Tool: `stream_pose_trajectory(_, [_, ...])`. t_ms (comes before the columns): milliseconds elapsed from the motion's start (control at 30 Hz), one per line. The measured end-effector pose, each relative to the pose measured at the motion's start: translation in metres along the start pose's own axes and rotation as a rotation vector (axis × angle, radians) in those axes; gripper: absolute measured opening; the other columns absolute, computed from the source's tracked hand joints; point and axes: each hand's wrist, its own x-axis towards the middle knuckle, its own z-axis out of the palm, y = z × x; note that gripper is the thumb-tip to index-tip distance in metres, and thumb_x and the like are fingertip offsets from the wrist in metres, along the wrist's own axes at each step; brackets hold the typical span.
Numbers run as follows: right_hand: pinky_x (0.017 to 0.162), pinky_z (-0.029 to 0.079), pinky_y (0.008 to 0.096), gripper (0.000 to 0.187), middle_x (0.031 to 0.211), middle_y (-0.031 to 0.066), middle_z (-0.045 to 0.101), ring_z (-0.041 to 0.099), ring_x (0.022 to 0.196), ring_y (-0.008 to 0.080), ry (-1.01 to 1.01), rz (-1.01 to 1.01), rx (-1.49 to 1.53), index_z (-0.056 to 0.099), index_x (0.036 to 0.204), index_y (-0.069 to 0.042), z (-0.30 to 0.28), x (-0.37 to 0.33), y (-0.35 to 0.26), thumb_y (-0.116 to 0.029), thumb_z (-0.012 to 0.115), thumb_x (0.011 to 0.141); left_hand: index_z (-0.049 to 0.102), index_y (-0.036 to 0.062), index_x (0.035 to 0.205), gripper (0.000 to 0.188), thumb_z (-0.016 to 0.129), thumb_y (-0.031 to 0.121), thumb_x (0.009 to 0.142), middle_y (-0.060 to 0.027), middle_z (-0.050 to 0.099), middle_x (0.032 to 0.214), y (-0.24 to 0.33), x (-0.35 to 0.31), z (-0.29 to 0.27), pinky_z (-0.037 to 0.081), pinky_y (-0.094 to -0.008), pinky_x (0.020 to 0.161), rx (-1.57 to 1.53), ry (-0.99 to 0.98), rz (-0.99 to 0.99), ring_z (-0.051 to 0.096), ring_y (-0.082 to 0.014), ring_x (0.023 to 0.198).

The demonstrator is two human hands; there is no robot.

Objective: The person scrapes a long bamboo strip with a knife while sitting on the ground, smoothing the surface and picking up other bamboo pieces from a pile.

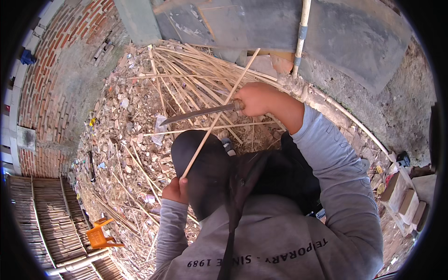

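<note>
My left hand (175,190) is closed round the lower end of a long, pale bamboo strip (203,142). From there the strip slants up and to the right, past my dark-clothed knee (198,163). Farther out, my right hand (255,99) grips the handle of a large knife (198,113) with a long, dark blade. Its tip points left. Blade and strip cross just left of my right fist; whether they touch, I cannot tell.
A pile of bamboo strips (196,65) lies ahead on rubble-strewn ground (112,135), below dark panels (228,23). Other strips are scattered at left, near an orange plastic chair (99,234). A brick wall (51,79) rises at left; a pale pipe (301,39) stands ahead.
</note>
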Motion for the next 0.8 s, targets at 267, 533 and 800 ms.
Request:
stream_pose_trajectory(267, [0.077, 0.051, 0.0441, 0.032, 0.088, 0.0211, 0.067, 0.065, 0.086, 0.0367, 0.128, 0.076, 0.135, 0.068, 0.097, -0.004, -0.006, 0.001, 0.028, -0.018, 0.065, 0.068, 0.057, 0.0013, 0.080, 0.059, 0.041, 0.056, 0.096, -0.0252, 0.059, 0.065, -0.002, 0.006, 0.000, 0.045, -0.0496, 0.058, -0.050, -0.012, -0.009, 0.060, -0.0466, 0.067])
stream_pose_trajectory(533, [0.077, 0.052, 0.0423, 0.039, 0.093, 0.0219, 0.068, 0.065, 0.088, 0.0374, 0.195, 0.177, 0.291, 0.067, 0.101, 0.000, 0.003, 0.007, 0.050, -0.019, 0.065, 0.068, 0.057, -0.0001, 0.078, 0.060, 0.039, 0.054, 0.097, -0.0246, 0.058, 0.063, 0.003, 0.005, 0.002, 0.044, -0.0495, 0.058, -0.065, -0.032, -0.039, 0.059, -0.0464, 0.066])
stream_pose_trajectory(800, [0.076, 0.051, 0.0432, 0.029, 0.088, 0.0187, 0.068, 0.065, 0.086, 0.0357, 0.014, 0.037, 0.118, 0.068, 0.095, -0.004, 0.004, 0.004, 0.005, -0.020, 0.067, 0.071, 0.057, -0.0020, 0.079, 0.058, 0.040, 0.050, 0.099, -0.0214, 0.056, 0.064, 0.008, 0.005, -0.009, 0.043, -0.0435, 0.059, -0.192, -0.124, -0.072, 0.057, -0.0374, 0.060])
